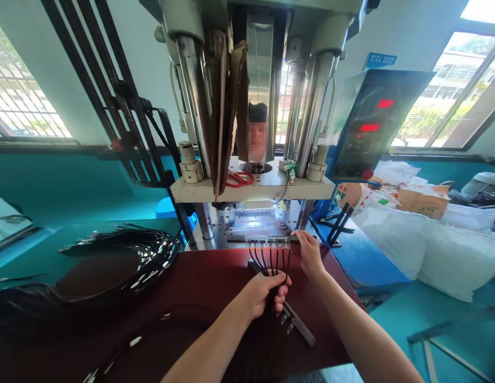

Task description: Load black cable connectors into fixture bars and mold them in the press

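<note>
My left hand [273, 293] is wrapped around a bundle of black cables [277, 260] over the dark red tabletop. Their ends fan upward to a row of translucent connectors [267, 242] along a narrow metal bar [239, 239]. Fingers pinched together, my right hand [310, 252] grips the right end of this bar at the front of the press. Partly under my left hand, a second metal bar [301, 325] with small metal pieces lies slanted on the tabletop. The lower mould [255, 219] sits lit between the press columns, just behind the connectors.
A large coil of black cables [159, 255] lies at the left. Red-handled scissors [240, 178] and cardboard [227, 117] are on the press plate [263, 186]. A control box [379, 127] with red displays stands right, near white sacks [451, 255]. A person's reflection shows in the clear panel.
</note>
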Demonstrator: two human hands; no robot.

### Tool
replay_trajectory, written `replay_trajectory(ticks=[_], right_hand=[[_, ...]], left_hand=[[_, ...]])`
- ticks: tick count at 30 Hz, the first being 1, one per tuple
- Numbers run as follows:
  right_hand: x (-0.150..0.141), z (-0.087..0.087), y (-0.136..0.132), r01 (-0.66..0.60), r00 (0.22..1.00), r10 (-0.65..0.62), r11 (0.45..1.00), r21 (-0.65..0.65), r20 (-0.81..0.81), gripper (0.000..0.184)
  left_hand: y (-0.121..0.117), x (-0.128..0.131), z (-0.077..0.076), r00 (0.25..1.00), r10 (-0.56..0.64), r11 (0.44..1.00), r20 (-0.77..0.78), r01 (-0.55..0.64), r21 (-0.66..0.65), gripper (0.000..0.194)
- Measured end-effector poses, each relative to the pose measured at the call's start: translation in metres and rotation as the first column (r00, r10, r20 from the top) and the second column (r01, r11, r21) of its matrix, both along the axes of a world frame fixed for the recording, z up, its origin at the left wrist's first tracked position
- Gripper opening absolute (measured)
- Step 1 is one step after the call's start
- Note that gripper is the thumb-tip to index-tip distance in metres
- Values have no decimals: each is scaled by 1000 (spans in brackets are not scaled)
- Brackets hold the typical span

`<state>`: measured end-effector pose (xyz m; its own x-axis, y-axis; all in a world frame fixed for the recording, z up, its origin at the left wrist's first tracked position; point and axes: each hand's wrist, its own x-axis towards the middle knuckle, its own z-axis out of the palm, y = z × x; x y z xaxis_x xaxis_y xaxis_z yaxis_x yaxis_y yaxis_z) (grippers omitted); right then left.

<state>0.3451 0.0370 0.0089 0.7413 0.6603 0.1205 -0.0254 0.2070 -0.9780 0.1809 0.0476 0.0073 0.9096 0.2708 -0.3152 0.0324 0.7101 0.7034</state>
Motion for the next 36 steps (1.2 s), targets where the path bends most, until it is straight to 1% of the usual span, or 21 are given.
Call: replay_trajectory(ticks=[3,6,9,11,16,17,18,19,21,22,23,25,27,29,32,34,35,36], right_hand=[[-1,-13,-5,10,996,-11,1000,-15,-86,31],[-3,-21,-9,-22,985,16,999,-38,-172,30],[-1,-23,-13,-60,972,48,997,-47,-232,30],[0,-22,-16,-69,965,55,996,-48,-258,30],[-4,-22,-22,-23,958,11,999,-41,-286,26],[-4,-22,-23,-15,957,2,999,-43,-289,25],[-3,-21,-24,-5,957,-9,999,-46,-291,24],[-2,-20,-24,9,956,-23,999,-48,-292,23],[4,-16,-26,50,955,-61,998,-47,-290,21],[9,-14,-27,76,955,-85,996,-43,-284,20],[13,-12,-29,101,955,-108,994,-38,-275,20],[22,-8,-36,138,957,-144,990,-41,-251,19],[30,-7,-47,153,960,-164,986,-64,-228,19],[35,-9,-63,150,962,-168,984,-98,-217,19],[39,-18,-90,123,962,-154,982,-144,-226,24],[44,-24,-106,28,970,-71,983,-182,-234,30],[48,-27,-113,-46,979,2,977,-208,-206,34],[52,-30,-119,-121,987,89,960,-251,-135,37]], left_hand=[[-6,-2,-7,1000,-6,1000,-31,6,-16,23],[-14,-7,-10,997,-54,998,-49,53,-29,21],[-22,-12,-10,993,-106,994,-56,104,-28,21],[-25,-13,-10,992,-108,994,-64,106,-40,21],[-27,-13,-11,994,-92,994,-64,87,-73,20],[-30,-15,-11,992,-105,992,-67,100,-71,20],[-34,-17,-11,987,-142,989,-75,138,-59,21],[-39,-21,-10,975,-203,979,-87,200,-43,22],[-52,-29,-8,934,-343,939,-101,343,-15,25],[-57,-34,-6,917,-387,922,-96,388,-4,26],[-62,-37,-4,914,-396,917,-83,398,10,27],[-65,-42,1,941,-334,941,-50,336,35,26],[-62,-43,5,963,-268,961,-34,270,55,24],[-56,-43,8,966,-257,965,-28,259,48,24],[-49,-40,7,966,-257,965,-20,258,37,24],[-48,-39,5,971,-239,970,-24,240,47,24],[-48,-39,5,973,-228,972,-27,229,52,25],[-48,-39,4,976,-217,974,-30,218,58,25]])
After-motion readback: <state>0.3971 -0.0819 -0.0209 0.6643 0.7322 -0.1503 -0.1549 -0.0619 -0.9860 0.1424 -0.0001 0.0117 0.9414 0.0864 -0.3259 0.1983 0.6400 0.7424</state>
